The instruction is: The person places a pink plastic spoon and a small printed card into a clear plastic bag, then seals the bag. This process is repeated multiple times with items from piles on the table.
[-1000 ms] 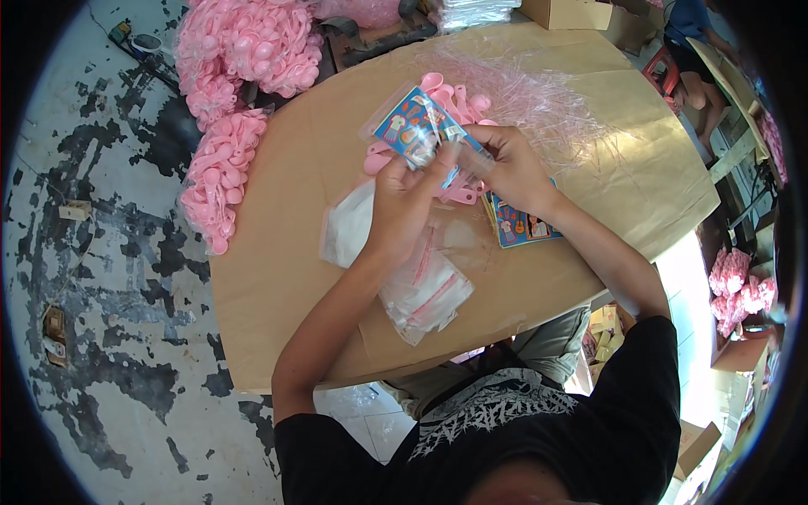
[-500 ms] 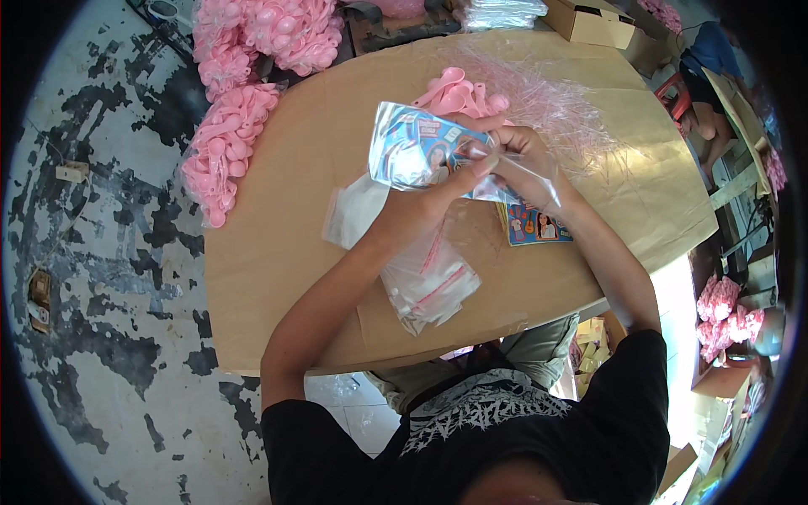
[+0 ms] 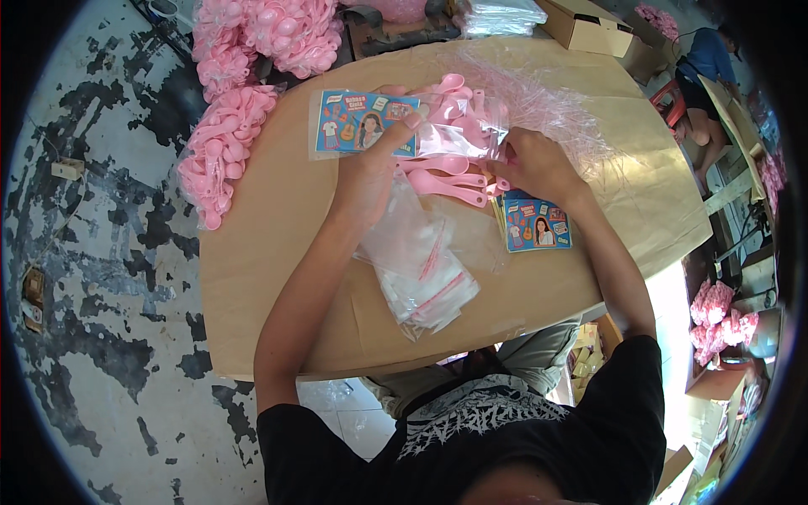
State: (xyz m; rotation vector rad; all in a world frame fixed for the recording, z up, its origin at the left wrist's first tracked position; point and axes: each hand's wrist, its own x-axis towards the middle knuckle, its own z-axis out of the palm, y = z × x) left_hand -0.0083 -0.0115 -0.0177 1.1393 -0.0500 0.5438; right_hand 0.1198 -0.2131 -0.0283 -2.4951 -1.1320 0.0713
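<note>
My left hand (image 3: 370,164) pinches a clear plastic bag with a blue printed card (image 3: 358,126) inside its left part. The thumb lies on top at the card's right end. At the bag's other end my right hand (image 3: 545,168) is closed, its curled fingers on the clear plastic edge; the fingertips are partly hidden. Pink plastic spoons (image 3: 450,183) lie loose under and around the bag. A stack of blue cards (image 3: 539,225) rests just below my right hand. Nearer to me is a pile of flat clear bags (image 3: 429,290) with red-striped edges.
Clear plastic strips (image 3: 555,105) lie tangled at the table's far right. Big bags of pink spoons (image 3: 223,151) sit along the far left edge. A cardboard box (image 3: 589,29) and stacked clear packets (image 3: 501,15) stand at the back. Another person (image 3: 707,76) sits at far right.
The bag with the card has swung left and now lies flat over the spoons. My hands have moved apart, the left one leftward. More spoons and the card stack show.
</note>
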